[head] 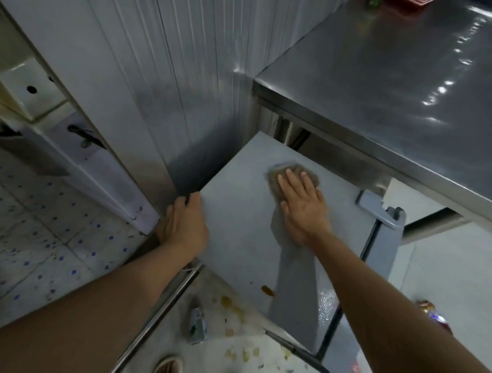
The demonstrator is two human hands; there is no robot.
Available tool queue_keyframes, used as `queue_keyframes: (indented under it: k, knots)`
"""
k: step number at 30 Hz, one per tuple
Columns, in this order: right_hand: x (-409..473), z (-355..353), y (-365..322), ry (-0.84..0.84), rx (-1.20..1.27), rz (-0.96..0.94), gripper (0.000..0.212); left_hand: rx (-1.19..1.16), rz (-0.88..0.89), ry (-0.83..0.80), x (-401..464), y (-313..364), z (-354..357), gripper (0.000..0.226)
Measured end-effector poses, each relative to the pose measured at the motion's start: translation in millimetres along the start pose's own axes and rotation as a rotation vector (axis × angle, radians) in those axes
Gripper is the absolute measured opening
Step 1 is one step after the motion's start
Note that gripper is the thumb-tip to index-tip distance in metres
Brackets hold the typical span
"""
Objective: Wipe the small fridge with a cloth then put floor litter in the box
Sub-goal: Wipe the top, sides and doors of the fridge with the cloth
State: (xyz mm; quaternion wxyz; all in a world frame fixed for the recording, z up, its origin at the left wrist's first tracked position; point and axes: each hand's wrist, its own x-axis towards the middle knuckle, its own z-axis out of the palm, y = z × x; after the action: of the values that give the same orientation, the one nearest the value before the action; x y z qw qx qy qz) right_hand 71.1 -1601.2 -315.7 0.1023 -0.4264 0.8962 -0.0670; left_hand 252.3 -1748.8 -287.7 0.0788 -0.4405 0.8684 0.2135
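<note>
No text, label, brand, number or sign is legible anywhere in the view. The small carton (197, 325) lying on the floor just left of the fridge (245, 229) carries green-and-white print, too blurred to read. The crumpled wrappers (432, 313) on the floor to the right of the fridge show coloured print, likewise unreadable.
</note>
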Motion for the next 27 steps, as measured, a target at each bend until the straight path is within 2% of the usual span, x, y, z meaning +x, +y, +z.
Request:
queue_keyframes:
  k: [5,8,10,13,15,18,22,24,27]
  knots:
    - [-94,22,-37,-0.036,0.010,-0.214,0.056,0.177,0.140,0.013,-25,13,14,0.056]
    - [-111,25,-32,-0.049,-0.003,-0.305,0.056,0.212,0.183,0.018,-34,11,20,0.059]
    - [-97,23,-19,-0.047,0.032,-0.246,0.057,0.232,0.198,0.015,-34,5,21,0.060]
    - [-69,16,-3,0.025,0.063,0.038,0.058,0.219,0.216,-0.003,-33,-3,23,0.059]
    - [-62,13,-6,0.051,0.055,0.130,0.057,0.178,0.213,-0.008,-33,-6,25,0.059]
    - [-92,22,-34,0.052,0.057,0.099,0.059,0.159,0.217,-0.006,-32,-9,26,0.059]
    - [-156,40,-79,0.002,0.052,-0.003,0.071,0.180,0.305,-0.026,-26,-18,19,0.059]
    - [-160,40,-72,-0.024,0.021,-0.046,0.073,0.188,0.336,-0.045,-21,-29,13,0.061]
    - [-151,34,-58,-0.025,-0.033,-0.019,0.071,0.071,0.260,-0.028,-13,-48,1,0.059]
